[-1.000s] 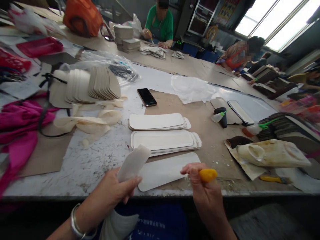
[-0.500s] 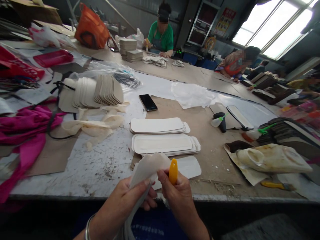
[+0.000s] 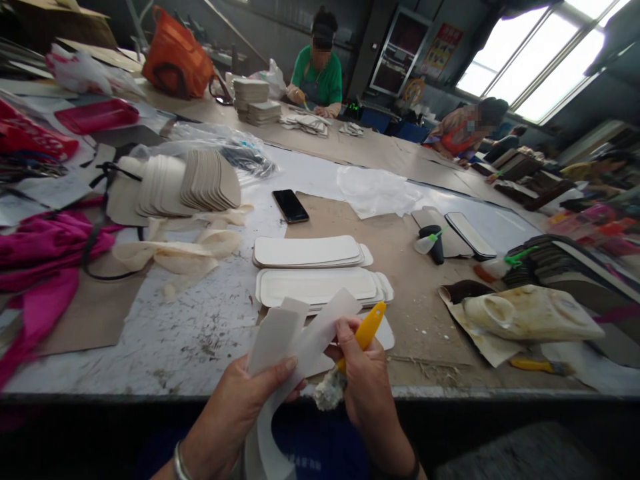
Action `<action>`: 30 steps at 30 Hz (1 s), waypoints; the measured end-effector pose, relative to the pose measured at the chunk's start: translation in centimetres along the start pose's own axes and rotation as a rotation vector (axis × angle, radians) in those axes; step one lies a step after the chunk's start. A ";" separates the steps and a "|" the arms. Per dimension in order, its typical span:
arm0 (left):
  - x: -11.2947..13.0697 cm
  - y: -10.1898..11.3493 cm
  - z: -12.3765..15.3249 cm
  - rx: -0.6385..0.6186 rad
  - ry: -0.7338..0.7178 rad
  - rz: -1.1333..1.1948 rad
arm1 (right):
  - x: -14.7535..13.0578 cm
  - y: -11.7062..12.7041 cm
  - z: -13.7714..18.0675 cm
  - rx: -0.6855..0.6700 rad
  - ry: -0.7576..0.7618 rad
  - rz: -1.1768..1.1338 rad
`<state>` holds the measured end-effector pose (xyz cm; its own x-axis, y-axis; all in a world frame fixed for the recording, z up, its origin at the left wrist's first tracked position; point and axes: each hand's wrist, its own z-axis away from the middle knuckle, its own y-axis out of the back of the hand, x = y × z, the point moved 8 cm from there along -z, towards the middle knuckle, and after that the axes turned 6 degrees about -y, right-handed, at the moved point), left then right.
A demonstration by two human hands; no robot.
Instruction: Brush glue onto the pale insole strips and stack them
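Note:
My left hand (image 3: pixel 233 400) is closed around a bundle of long off-white strips (image 3: pixel 274 333), its thumb pressed on top. The lower ends hang past the table edge. One strip (image 3: pixel 323 327) fans away to the right, and the fingertips of my right hand (image 3: pixel 370 380) pinch it near its upper end. That same hand grips a brush with a yellow handle (image 3: pixel 371 325); its clumped, whitish bristles (image 3: pixel 330 390) point down to the left. Just beyond my hands lie two stacks of white rounded-end pieces, a far stack (image 3: pixel 307 250) and a near stack (image 3: pixel 317 287).
A phone (image 3: pixel 291 206) lies behind the stacks. To the right are a stained plastic container (image 3: pixel 530 312), another yellow brush (image 3: pixel 537 365) and a small glue bottle (image 3: pixel 426 243). Pink cloth (image 3: pixel 55 247) and fanned beige pieces (image 3: pixel 210 180) are at left. Co-workers sit farther back.
The single strip has been spread away from the bundle to the right. My right hand has turned, tilting the brush handle rightward and bringing its bristles into view. The camera view has shifted slightly.

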<state>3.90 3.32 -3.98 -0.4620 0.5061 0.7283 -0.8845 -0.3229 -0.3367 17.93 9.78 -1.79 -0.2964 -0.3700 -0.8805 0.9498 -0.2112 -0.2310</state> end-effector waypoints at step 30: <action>1.6 0.5 3.8 -0.030 -1.341 -1.469 | 1.5 -8.1 -1.7 -0.885 0.325 1.950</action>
<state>2.94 0.98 -0.72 0.8127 -0.4975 0.3033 -0.4795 -0.2752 0.8333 9.97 12.46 -1.91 0.7764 0.6056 -0.1747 -0.2373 0.5376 0.8091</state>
